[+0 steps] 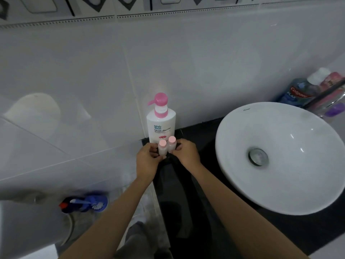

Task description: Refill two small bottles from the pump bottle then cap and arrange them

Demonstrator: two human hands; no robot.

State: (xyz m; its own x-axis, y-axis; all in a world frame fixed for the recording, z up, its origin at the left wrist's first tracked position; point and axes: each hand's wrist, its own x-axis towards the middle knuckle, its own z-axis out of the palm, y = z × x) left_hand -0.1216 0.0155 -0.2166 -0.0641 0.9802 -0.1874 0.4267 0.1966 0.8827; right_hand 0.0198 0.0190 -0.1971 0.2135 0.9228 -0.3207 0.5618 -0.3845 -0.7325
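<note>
two pink-capped white bottles (pixel 167 146), upright, touching

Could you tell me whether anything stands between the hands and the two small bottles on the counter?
Nothing visible does. The left hand is already on the nearer small bottle and the right hand on the farther small bottle. Both stand capped, just in front of the pump bottle.

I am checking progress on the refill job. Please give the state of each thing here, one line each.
White pump bottle with pink pump: upright, against the wall.
Left small bottle, pink cap: capped, upright, left hand on it.
Right small bottle, pink cap: capped, upright, right hand on it.
White round basin: dry-looking, drain unplugged.
</note>
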